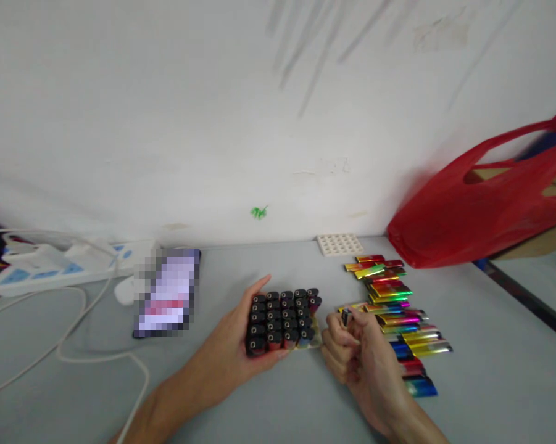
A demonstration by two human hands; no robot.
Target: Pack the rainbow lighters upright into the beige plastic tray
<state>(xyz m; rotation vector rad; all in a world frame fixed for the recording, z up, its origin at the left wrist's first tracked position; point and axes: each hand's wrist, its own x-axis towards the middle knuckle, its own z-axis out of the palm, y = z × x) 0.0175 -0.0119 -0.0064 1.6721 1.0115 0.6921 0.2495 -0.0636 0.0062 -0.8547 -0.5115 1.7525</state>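
Observation:
Several lighters (286, 317) stand upright in tight rows, their black tops facing up. My left hand (243, 342) wraps round the left and near sides of this block. A pale tray edge (315, 339) shows beneath the block's right side. Just right of it, my right hand (358, 348) is closed, with the dark end of a lighter (345, 316) showing between thumb and forefinger; the rest is hidden by the fingers. Beyond that hand, shiny metallic sleeves (389, 290) in red, gold, green and blue lie in a loose column, partly covered by the hand.
A white tray with holes (340, 244) lies against the wall. At the right stands a red plastic bag (481, 203). To the left are a phone (169, 293) with a blurred screen, a white power strip (74, 265) and loose white cables (102, 356).

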